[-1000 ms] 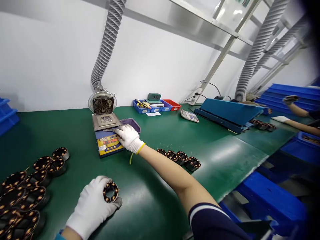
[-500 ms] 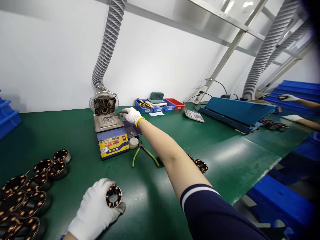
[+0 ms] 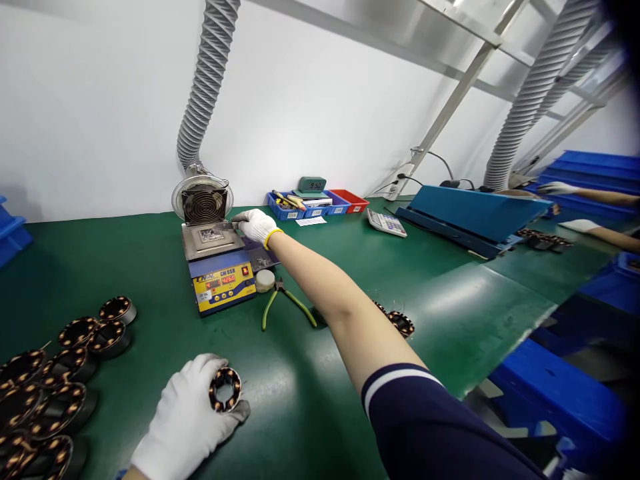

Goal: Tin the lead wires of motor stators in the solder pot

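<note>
My left hand (image 3: 187,417), in a white glove with grey fingertips, holds a motor stator (image 3: 225,389), a black ring with copper windings, between thumb and fingers above the green bench. My right arm reaches forward to the solder pot (image 3: 225,283), which has a yellow front with a red digital display. At the right edge of the pot's metal top plate (image 3: 193,245), my gloved right hand (image 3: 254,225) has its fingers closed. What they grip, possibly a thin flat piece, is too small to make out. In the plate's square opening, molten solder (image 3: 212,235) shines.
Several stators (image 3: 65,367) stand at the left, and more (image 3: 400,323) lie beyond my right forearm. Green-handled cutters (image 3: 287,303) and a round pale tin (image 3: 265,281) lie beside the pot. Small bins (image 3: 285,212), a calculator (image 3: 387,223) and a blue machine (image 3: 475,217) stand behind. Another person's gloved hands (image 3: 580,225) are at far right.
The view has shifted slightly. My right hand stays at the pot's right edge, and the solder surface looks different in the opening. My left hand still holds the stator.
</note>
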The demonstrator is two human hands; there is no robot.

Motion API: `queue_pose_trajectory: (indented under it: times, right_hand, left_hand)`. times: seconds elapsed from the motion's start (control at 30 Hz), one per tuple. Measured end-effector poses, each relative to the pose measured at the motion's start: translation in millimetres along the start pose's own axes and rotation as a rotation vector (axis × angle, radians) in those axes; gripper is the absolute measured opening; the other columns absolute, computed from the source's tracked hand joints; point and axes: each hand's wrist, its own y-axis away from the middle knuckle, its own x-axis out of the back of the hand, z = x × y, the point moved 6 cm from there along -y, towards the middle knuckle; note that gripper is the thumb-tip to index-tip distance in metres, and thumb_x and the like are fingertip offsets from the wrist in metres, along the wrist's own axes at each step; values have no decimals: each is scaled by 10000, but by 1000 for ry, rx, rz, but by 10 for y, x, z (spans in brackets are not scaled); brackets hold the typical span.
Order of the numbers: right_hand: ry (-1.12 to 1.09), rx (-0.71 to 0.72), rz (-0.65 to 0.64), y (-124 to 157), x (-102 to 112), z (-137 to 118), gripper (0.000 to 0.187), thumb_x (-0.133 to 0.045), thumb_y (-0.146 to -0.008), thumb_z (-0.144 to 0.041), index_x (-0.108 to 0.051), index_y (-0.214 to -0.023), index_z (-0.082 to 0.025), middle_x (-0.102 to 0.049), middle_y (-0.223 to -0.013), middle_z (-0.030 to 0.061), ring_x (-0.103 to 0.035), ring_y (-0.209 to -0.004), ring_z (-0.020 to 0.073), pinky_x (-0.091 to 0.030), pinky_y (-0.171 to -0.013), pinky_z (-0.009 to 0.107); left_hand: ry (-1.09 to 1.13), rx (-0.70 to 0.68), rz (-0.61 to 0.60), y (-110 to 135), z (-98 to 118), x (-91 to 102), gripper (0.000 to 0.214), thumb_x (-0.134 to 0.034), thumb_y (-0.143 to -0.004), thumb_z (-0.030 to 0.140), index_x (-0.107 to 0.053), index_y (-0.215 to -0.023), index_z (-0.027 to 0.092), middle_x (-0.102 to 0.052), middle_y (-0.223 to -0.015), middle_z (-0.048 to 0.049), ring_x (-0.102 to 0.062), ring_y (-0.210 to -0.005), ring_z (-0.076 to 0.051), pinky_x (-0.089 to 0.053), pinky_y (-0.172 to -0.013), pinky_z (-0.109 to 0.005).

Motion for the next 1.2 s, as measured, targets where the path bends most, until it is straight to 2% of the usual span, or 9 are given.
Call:
queue_pose_trajectory:
  times: [0.27, 0.6, 0.7, 0.83, 1.0, 1.2]
  right_hand:
    - [57, 60, -81, -66, -144, -280, 385, -547, -844, -263, -675, -1207, -271, -683, -1206, -23, -622, -1113, 160, -461, -975, 228]
    - [41, 115, -121, 69, -87, -124, 404, -560, -820, -239, -677, -1203, -288, -716, -1124, -20, -655, -1031, 148, -487, -911, 224]
    - [6, 83, -107, 45, -83, -112, 415, -537, -829, -227, -668, -1220, -272, -731, -1074, -23, -667, -978, 131, -496, -883, 207]
    - [-12, 46, -63, 2, -97, -168, 422, -519, -841, -243, -654, -1241, -269, -706, -1146, -45, -643, -1049, 119, -465, -937, 178]
    - [-7, 72, -93, 33, -142, -188, 419, -517, -852, -256, -646, -1251, -261, -703, -1154, -40, -643, -1042, 113, -467, -936, 178]
    - [17, 105, -85, 79, -38, -107, 409, -538, -831, -225, -669, -1217, -261, -701, -1166, -24, -638, -1068, 137, -477, -944, 215]
  left_hand:
    - [3, 12, -28, 6, 13, 16, 440, -650, -667, 426, -621, -1063, 234, -627, -1165, -49, -606, -1012, -250, -476, -891, -380]
    - [12, 14, -21, 25, 15, 11, 435, -652, -664, 403, -621, -1063, 232, -630, -1162, -53, -602, -1024, -250, -467, -897, -370]
    - [10, 14, -13, 22, 13, 12, 435, -653, -664, 406, -620, -1064, 238, -628, -1162, -49, -603, -1014, -252, -471, -882, -375]
    - [5, 18, -25, 13, 5, 14, 425, -651, -671, 409, -619, -1062, 243, -624, -1164, -46, -602, -1004, -249, -472, -874, -378]
    - [7, 16, -34, 16, 9, 15, 435, -658, -672, 407, -618, -1071, 240, -622, -1171, -43, -597, -1017, -247, -471, -885, -379]
    - [16, 4, -28, 14, 14, 16, 439, -667, -662, 399, -622, -1066, 230, -626, -1165, -57, -603, -1006, -248, -472, -885, -374]
